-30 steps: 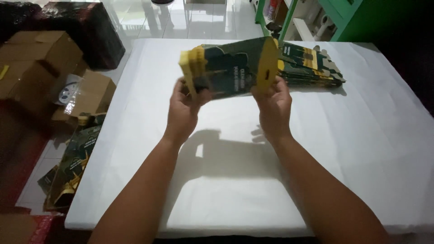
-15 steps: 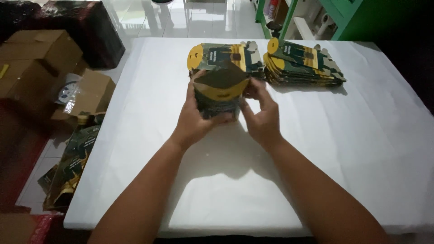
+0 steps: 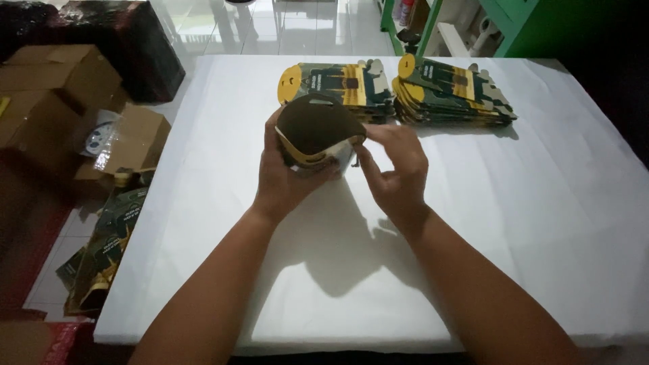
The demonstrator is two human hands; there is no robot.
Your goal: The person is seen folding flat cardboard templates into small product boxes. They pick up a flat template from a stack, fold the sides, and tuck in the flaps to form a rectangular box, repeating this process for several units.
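While wide bare tablecloth [image 3: 541, 223] all around, both hands [image 3: 338, 169] seemingly grasping half-folded carton [image 3: 316, 132], stack [image 3: 453, 94] just beyond.

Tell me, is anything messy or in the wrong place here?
Yes. Some green and yellow cartons lie scattered on the floor left of the table, unlike the neat stack on it. An open cardboard box sits tipped nearby.

Carton [image 3: 314, 132] dark green, yellow trim; tablecloth [image 3: 541, 223] white
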